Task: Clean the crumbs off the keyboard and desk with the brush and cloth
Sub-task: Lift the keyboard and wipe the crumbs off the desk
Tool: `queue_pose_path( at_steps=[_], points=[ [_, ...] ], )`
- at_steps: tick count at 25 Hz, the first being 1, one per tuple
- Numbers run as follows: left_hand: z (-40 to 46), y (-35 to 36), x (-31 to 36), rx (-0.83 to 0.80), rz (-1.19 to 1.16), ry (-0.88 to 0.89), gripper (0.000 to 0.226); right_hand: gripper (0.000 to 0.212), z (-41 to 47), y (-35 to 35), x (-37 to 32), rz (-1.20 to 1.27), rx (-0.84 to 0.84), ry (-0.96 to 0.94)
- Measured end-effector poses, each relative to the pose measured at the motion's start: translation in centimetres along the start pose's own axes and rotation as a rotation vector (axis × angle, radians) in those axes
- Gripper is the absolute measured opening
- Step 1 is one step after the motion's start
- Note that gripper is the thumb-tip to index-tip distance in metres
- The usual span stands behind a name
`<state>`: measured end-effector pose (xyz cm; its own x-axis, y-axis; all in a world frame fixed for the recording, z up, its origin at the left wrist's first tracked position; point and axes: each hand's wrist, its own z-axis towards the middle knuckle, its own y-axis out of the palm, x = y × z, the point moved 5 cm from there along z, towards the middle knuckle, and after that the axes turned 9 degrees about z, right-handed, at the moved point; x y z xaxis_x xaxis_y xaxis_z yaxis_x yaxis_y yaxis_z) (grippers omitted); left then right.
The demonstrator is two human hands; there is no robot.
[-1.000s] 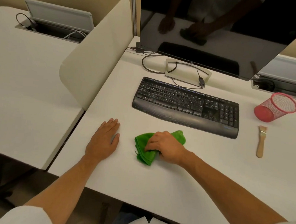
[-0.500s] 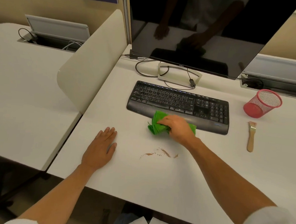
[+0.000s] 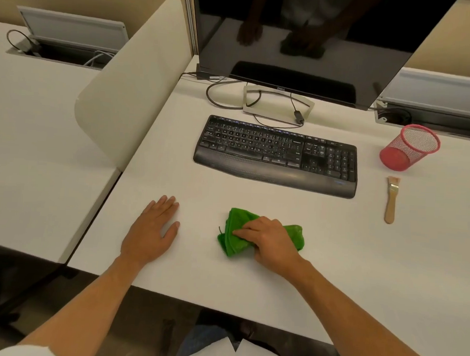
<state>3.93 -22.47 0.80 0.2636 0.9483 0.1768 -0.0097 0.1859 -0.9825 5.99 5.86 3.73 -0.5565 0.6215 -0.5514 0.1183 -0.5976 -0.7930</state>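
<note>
White tabletop (image 3: 333,251) shows no crumbs now: the green cloth (image 3: 237,232), gripped in the right hand (image 3: 272,241), has swept back from the keyboard (image 3: 276,155) over the earlier brown streak. Left hand (image 3: 150,232) stays flat; brush (image 3: 391,198) lies unused.

Counted on the white desk (image 3: 333,251): one black keyboard (image 3: 276,155), one crumpled green cloth (image 3: 236,232), one wooden-handled brush (image 3: 390,199), one red mesh cup (image 3: 409,151), one dark monitor (image 3: 303,45), and two bare hands, left (image 3: 149,233) and right (image 3: 271,242).
</note>
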Motion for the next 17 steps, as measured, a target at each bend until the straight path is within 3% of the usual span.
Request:
queue_pose_path(
  at_steps=[4, 6, 10, 17],
  points=[
    [0.1, 0.3, -0.1, -0.029, -0.009, -0.005, 0.066, 0.041, 0.3, -6.8, 3.0, 0.076, 0.441, 0.311],
    [0.0, 0.5, -0.4, -0.042, -0.011, -0.015, 0.068, 0.037, -1.5, -10.1, 6.1, -0.047, 0.518, 0.516],
    [0.1, 0.4, -0.2, -0.05, -0.015, -0.015, 0.071, 0.042, -6.6, -10.1, 9.7, -0.232, 0.321, 0.892],
    [-0.1, 0.4, -0.2, -0.099, 0.023, 0.023, 0.073, 0.049, -4.4, -3.9, 4.5, -0.121, 0.223, 0.824]
  ],
)
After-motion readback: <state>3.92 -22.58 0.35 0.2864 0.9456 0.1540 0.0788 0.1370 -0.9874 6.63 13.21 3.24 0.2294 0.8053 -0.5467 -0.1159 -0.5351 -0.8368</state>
